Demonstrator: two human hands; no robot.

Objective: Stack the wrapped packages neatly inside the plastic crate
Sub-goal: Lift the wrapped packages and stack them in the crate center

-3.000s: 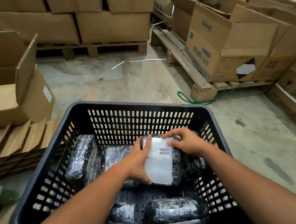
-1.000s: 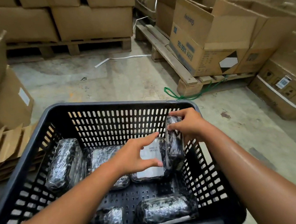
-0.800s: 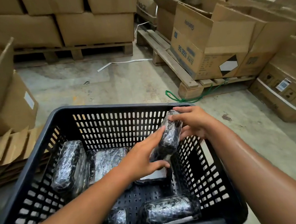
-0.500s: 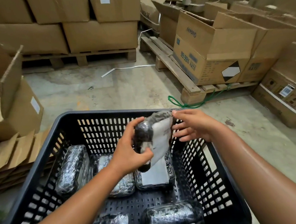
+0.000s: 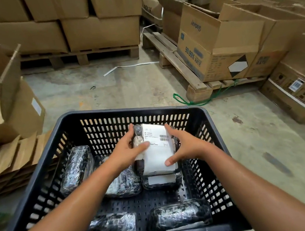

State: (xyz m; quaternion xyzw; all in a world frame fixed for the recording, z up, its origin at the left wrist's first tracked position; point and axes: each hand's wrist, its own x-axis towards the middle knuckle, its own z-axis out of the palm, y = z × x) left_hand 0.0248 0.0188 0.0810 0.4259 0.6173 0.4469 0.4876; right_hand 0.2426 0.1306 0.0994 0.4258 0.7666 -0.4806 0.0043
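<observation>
A black plastic crate (image 5: 128, 111) with slotted walls stands in front of me. Both hands hold a black wrapped package with a white label (image 5: 157, 150) facing up, my left hand (image 5: 127, 151) on its left side and my right hand (image 5: 185, 145) on its right. It sits over another labelled package (image 5: 161, 181) in the far right of the crate. Two more wrapped packages lie to the left, one (image 5: 76, 170) by the left wall and one (image 5: 123, 184) partly under my left forearm. Two further packages (image 5: 112, 225) (image 5: 179, 216) lie along the near wall.
Concrete floor surrounds the crate. An open cardboard box (image 5: 9, 104) and flattened cartons (image 5: 7, 158) are on the left. Wooden pallets with stacked boxes stand behind (image 5: 89, 56) and on the right (image 5: 216, 52). A green cord (image 5: 189, 102) lies near the right pallet.
My hands lifted a package from the crate's right wall, turned it label-up, and lowered it onto the labelled package in the far right. The camera tilted slightly.
</observation>
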